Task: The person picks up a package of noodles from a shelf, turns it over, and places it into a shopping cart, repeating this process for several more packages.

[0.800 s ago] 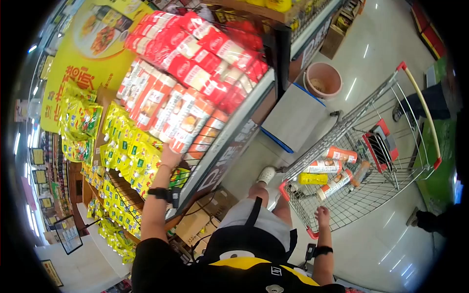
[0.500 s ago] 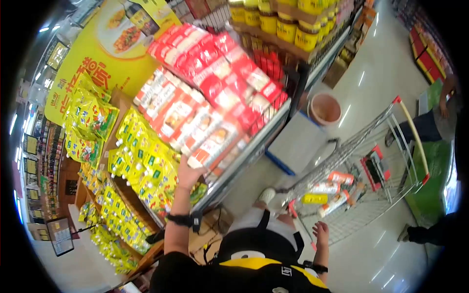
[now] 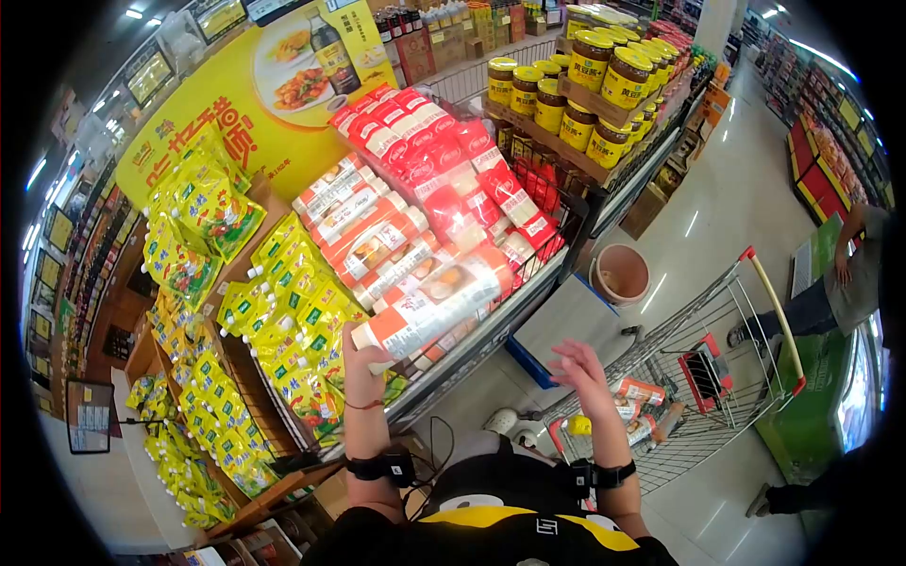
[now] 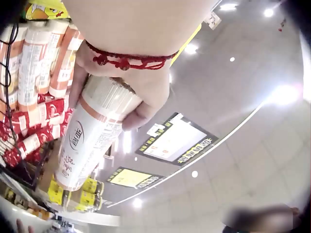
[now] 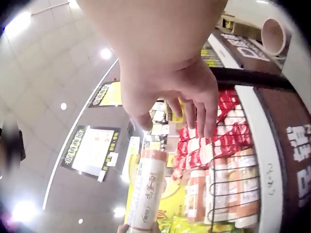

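My left hand (image 3: 364, 363) grips one end of a white and orange cylindrical pack (image 3: 439, 307), raised and tilted over the stacked packs. The left wrist view shows thumb and fingers round the end of the pack (image 4: 90, 131), below the red bracelet. Fingers spread and holding nothing, my right hand (image 3: 583, 373) is in the air to the right of the pack. From the right wrist, that hand (image 5: 170, 97) hangs above the far end of the pack (image 5: 149, 189), apart from it. Similar packs (image 3: 377, 247) lie in the wire display beside red packs (image 3: 415, 141).
A cart (image 3: 698, 415) on the right holds several packs and a yellow item. Near it are a pink bucket (image 3: 621, 274) and a grey-topped platform (image 3: 557, 325). Yellow pouches (image 3: 302, 330) fill the left display; yellow-lidded jars (image 3: 623, 80) stand behind. Another person (image 3: 849, 283) stands beyond the cart.
My left hand has lifted the pack off the stack. My right hand has risen from beside the cart towards the display. The head view has tilted up, showing more of the jars and aisle.
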`<action>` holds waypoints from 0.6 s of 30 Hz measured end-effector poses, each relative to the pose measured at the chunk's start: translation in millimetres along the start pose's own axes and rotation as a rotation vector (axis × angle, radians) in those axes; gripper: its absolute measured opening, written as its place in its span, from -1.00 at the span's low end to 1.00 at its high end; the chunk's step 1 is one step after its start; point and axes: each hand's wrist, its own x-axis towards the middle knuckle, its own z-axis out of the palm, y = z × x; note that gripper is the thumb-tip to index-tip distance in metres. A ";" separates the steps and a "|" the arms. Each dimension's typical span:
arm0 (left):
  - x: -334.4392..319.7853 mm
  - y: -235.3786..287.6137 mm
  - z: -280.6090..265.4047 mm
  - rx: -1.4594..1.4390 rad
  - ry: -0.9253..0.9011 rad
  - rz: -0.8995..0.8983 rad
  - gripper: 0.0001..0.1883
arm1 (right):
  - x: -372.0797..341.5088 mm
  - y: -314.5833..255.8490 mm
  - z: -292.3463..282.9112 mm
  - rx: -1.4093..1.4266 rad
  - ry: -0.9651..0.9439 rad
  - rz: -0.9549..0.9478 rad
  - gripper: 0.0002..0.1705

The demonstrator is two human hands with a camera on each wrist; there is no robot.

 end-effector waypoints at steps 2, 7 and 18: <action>-23.9 3.8 7.6 -0.053 -0.090 0.052 -0.50 | -2.1 -22.0 17.2 0.102 -0.046 -0.040 -0.42; -81.0 16.6 26.7 -0.024 -0.264 0.039 -0.40 | -32.0 -62.9 47.6 0.192 -0.140 -0.241 -0.27; -126.0 20.5 39.6 0.008 -0.460 0.044 -0.51 | -78.6 -75.2 40.9 0.000 0.051 -0.370 -0.44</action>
